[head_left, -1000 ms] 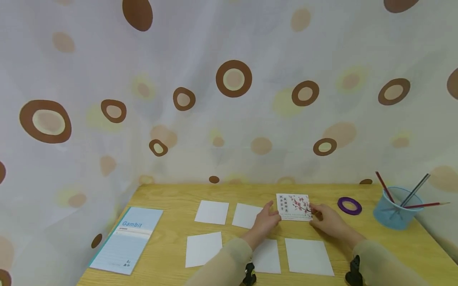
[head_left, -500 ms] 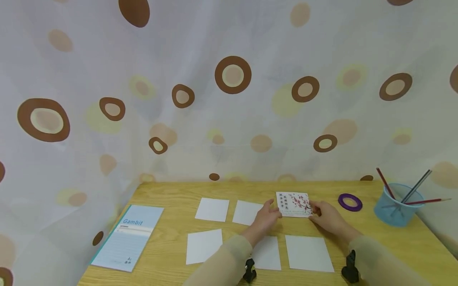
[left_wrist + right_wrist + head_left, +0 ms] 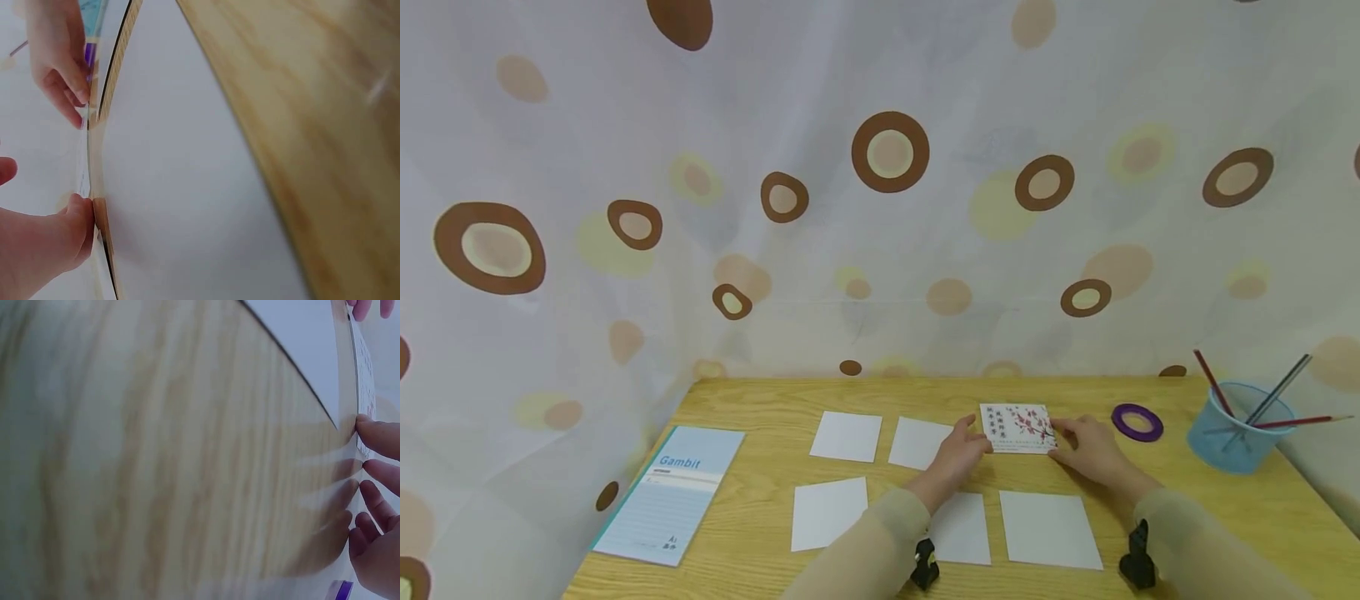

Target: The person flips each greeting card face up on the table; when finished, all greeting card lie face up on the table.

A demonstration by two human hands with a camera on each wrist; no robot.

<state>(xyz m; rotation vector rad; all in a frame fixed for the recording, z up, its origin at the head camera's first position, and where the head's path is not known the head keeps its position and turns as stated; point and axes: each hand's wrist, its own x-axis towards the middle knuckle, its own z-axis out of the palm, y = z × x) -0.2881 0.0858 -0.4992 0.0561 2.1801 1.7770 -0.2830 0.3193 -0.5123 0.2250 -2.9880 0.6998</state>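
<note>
A white card [image 3: 1018,428] with dark characters and a red blossom branch lies face up at the back of the wooden table. My left hand [image 3: 956,457] is at its left side, thumb at the near left corner and index finger raised beside the edge. From the other side, my right hand [image 3: 1090,452] touches the right edge, with thumb and index fingertips apart along it. The right wrist view shows the right thumb [image 3: 379,435] at the card's near edge, the other fingers loosely bent. Near my left forearm, a blank white square [image 3: 961,533] is partly covered.
More blank squares lie in two rows, including one at the back left [image 3: 846,437] and one front right [image 3: 1049,531]. A Gambit notebook [image 3: 670,496] is far left. Rightward are a purple ring [image 3: 1127,430] and a blue cup [image 3: 1232,446] of pencils. A patterned curtain [image 3: 887,250] hangs behind.
The head view has tilted and shifted slightly. The right fingers have loosened a little at the card's right edge; the card stays in nearly the same spot, and the left hand is nearly still.
</note>
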